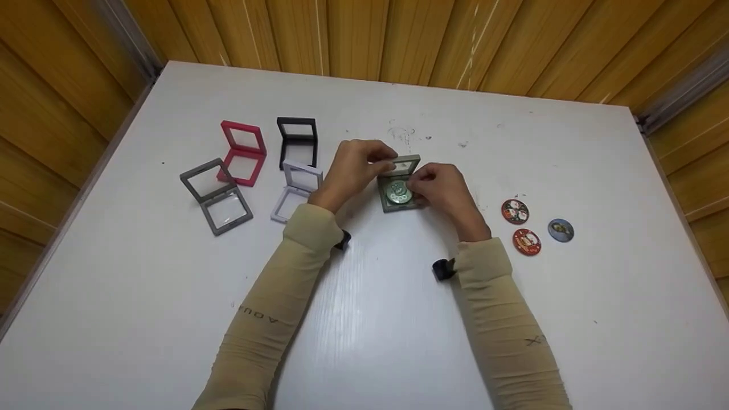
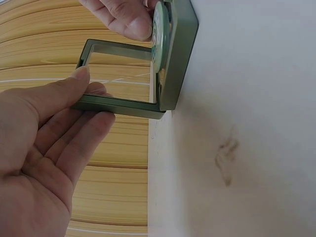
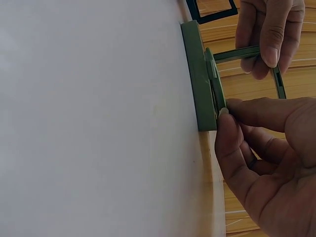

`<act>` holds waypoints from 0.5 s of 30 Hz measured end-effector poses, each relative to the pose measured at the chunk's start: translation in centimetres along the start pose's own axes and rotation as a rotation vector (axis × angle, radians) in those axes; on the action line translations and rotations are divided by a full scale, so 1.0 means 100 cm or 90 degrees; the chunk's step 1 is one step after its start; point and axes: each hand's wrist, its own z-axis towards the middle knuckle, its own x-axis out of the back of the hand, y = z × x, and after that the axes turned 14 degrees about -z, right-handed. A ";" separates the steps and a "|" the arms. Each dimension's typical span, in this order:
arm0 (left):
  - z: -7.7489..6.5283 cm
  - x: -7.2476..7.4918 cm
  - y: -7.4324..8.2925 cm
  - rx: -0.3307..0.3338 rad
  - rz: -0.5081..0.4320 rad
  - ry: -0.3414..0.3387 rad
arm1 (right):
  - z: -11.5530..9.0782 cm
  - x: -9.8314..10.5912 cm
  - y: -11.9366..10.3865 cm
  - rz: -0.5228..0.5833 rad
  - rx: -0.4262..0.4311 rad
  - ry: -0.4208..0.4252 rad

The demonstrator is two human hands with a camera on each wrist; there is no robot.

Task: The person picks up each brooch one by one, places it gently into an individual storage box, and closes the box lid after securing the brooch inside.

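Observation:
A green hinged display frame (image 1: 392, 208) stands unfolded on the table, its base flat and its clear-windowed lid (image 2: 123, 107) raised. My left hand (image 1: 356, 171) pinches the lid's edge between thumb and fingers. A round green button badge (image 1: 398, 192) lies over the base window, slightly tilted, with one side lifted in the right wrist view. At that badge's right edge, my right hand (image 1: 447, 188) pinches the rim between thumb and index finger. Whether the badge's far side touches the base's film cannot be told.
Unfolded frames stand to the left: grey (image 1: 217, 196), red (image 1: 244, 152), black (image 1: 298, 136) and pale lilac (image 1: 279, 210). Three round badges lie at right: two red (image 1: 515, 211), (image 1: 527, 242) and one blue (image 1: 561, 230). Wooden panelling (image 1: 364, 34) borders the white table (image 1: 376, 341).

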 end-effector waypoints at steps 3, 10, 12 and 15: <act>0.001 0.000 -0.001 -0.014 0.006 0.001 | 0.000 0.000 0.001 -0.003 0.009 0.001; 0.001 -0.001 -0.002 -0.021 0.006 0.000 | -0.001 0.000 0.000 -0.015 0.004 0.007; 0.001 -0.001 -0.002 -0.020 0.006 0.001 | -0.001 0.001 0.000 -0.016 0.000 0.013; 0.001 -0.001 -0.002 -0.019 0.005 0.002 | -0.002 0.002 -0.001 -0.022 -0.008 0.021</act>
